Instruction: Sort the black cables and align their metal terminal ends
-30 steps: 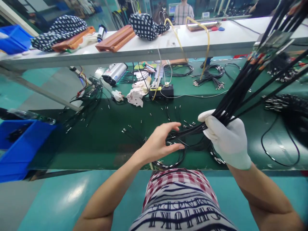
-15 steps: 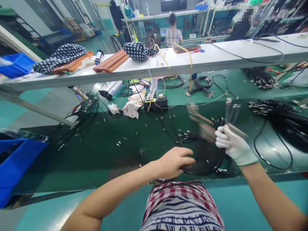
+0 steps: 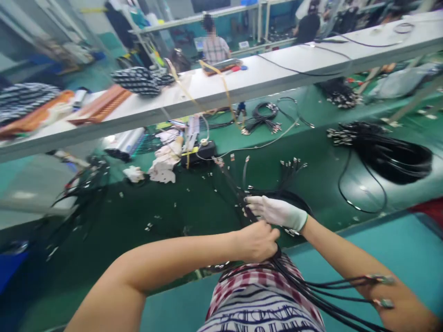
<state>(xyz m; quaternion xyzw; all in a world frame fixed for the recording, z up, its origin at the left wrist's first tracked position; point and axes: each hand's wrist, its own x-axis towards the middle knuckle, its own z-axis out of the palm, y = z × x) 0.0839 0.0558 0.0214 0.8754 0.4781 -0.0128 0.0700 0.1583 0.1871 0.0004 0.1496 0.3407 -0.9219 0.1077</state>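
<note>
My bare left hand [image 3: 259,242] is closed in a fist around a bundle of black cables [image 3: 294,279] at the table's front edge. From the fist, the cable ends trail down to the right across my right forearm, with small connectors at their tips. More lengths reach up-left from the fist over the green table. Just above it, my white-gloved right hand [image 3: 278,214] has its fingers stretched out flat against these upper lengths. Behind the glove, other black cables [image 3: 290,196] lie on the table, their metal-tipped ends fanned out.
A thick coil of black cables [image 3: 398,154] lies at the right. A black box [image 3: 204,152] and white gloves [image 3: 164,168] sit under the white shelf [image 3: 273,76]. Loose cables [image 3: 81,193] hang at the left by a blue bin [image 3: 12,267]. A person [image 3: 215,46] sits beyond.
My left hand has closed on the cable bundle and drawn it to the front edge. My right hand has come left, beside it. The camera view has turned right.
</note>
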